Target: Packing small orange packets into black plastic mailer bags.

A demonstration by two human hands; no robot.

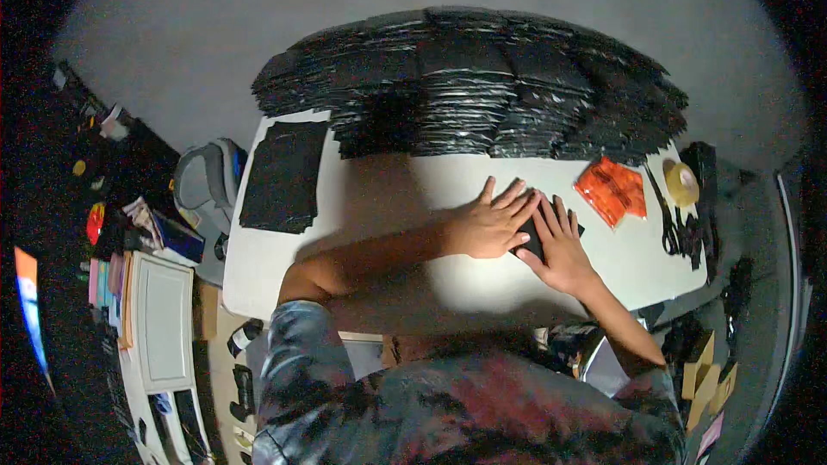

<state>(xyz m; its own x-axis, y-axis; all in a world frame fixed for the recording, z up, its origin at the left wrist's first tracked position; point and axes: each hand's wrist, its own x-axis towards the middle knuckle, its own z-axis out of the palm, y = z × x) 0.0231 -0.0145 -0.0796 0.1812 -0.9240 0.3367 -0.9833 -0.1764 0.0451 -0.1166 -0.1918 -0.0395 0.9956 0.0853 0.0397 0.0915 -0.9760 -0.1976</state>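
A small flat black piece (533,240), perhaps folded plastic or cloth, lies on the white table (387,245). My right hand (561,252) rests palm down over it with the fingers apart, hiding most of it. My left hand (490,227) lies flat at its left side, fingers spread, their tips meeting those of my right hand. Neither hand grips anything. To the right of my hands are orange packets (610,190) in clear, shiny wrapping.
Tall piles of black plastic packets (465,90) line the table's back. Another black stack (284,174) lies at left. At the right edge are a tape roll (683,184) and black-handled scissors (670,236). A white cabinet (165,320) and a grey chair (207,181) stand left.
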